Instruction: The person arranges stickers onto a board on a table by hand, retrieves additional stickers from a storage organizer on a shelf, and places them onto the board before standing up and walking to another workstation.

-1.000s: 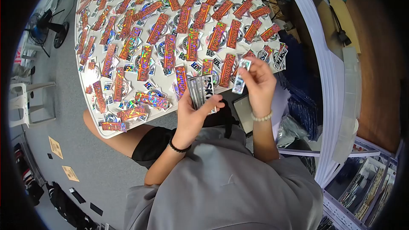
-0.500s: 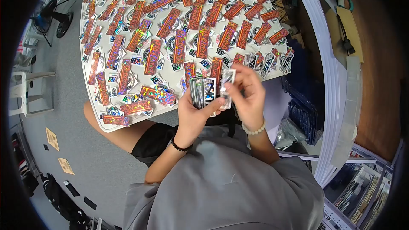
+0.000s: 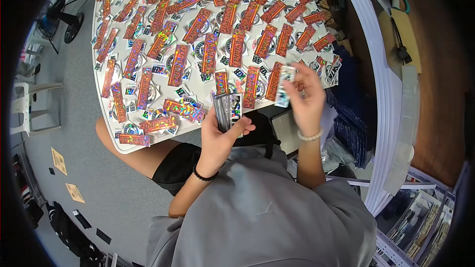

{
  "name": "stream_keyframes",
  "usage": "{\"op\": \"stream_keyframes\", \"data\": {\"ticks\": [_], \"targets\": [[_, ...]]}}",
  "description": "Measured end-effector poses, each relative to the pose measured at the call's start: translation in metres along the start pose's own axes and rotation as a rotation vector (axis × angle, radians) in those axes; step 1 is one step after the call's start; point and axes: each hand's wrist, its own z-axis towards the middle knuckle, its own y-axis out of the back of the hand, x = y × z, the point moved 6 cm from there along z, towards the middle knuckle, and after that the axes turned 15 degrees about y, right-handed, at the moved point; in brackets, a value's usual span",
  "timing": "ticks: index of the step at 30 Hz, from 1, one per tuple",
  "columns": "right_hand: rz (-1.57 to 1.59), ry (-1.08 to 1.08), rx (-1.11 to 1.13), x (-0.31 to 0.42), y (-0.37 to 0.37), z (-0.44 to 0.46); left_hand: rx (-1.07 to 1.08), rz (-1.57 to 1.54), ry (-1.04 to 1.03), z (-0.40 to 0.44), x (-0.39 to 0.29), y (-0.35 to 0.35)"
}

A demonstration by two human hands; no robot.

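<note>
A stack of narrow stickers with black lettering is gripped in my left hand, just off the table's near edge. My right hand pinches a single shiny silver sticker between thumb and fingers, over the table's near right part. Beside that sticker lies a red holographic sticker on the table. Another red sticker lies between my two hands. Piles of stickers, most topped by a long red one, cover the white table. The lettering on the silver sticker is too small to read.
A white plastic chair stands at the left, with a black fan behind it. Dark plastic-wrapped packs sit below the table's right side. A white frame runs along the right. Cards lie on the grey floor.
My right hand has moved right and away from the stack, carrying the silver sticker over the table. My left hand with the stack has shifted slightly left and down.
</note>
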Motion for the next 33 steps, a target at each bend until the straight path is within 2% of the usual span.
{"op": "stream_keyframes", "data": {"ticks": [1, 2, 3, 5, 6, 8, 9, 11, 13, 14, 25, 28, 33], "targets": [[0.225, -0.121, -0.143, -0.006, 0.011, -0.002, -0.017, 0.024, -0.012, -0.001, -0.001, -0.001], [0.117, -0.14, -0.14, -0.005, 0.029, -0.001, -0.014, 0.025, -0.008, -0.002, -0.001, -0.002], [0.161, -0.12, -0.283, -0.003, 0.038, 0.003, -0.003, 0.087, -0.014, -0.002, -0.001, -0.005], [-0.284, -0.028, -0.138, 0.004, 0.058, 0.006, 0.021, 0.212, -0.028, -0.001, -0.001, -0.01], [-0.467, -0.043, 0.026, 0.004, 0.06, 0.005, 0.035, 0.307, -0.074, 0.001, -0.001, -0.014], [-0.62, 0.105, 0.194, 0.01, 0.048, 0.003, 0.062, 0.534, -0.194, 0.004, -0.001, -0.027], [-0.598, 0.141, 0.213, 0.01, 0.039, -0.001, 0.087, 0.628, -0.236, 0.004, -0.003, -0.036], [-0.636, 0.056, 0.32, 0.013, 0.027, -0.008, 0.161, 0.761, -0.312, 0.003, -0.006, -0.054], [-0.638, 0.033, 0.342, 0.009, 0.025, -0.012, 0.168, 0.896, -0.148, 0.004, 0.0, -0.062], [-0.658, 0.037, 0.328, 0.007, 0.026, -0.013, 0.156, 0.941, -0.259, 0.006, 0.002, -0.065], [-0.708, 0.129, 0.257, -0.006, 0.042, -0.012, 0.081, 1.122, -0.258, 0.016, 0.016, -0.068], [-0.707, 0.084, 0.15, -0.005, 0.054, -0.009, 0.08, 1.131, -0.265, 0.015, 0.013, -0.07], [-0.769, 0.031, 0.187, -0.014, 0.062, -0.012, 0.064, 1.17, -0.297, 0.016, 0.011, -0.071]]}}
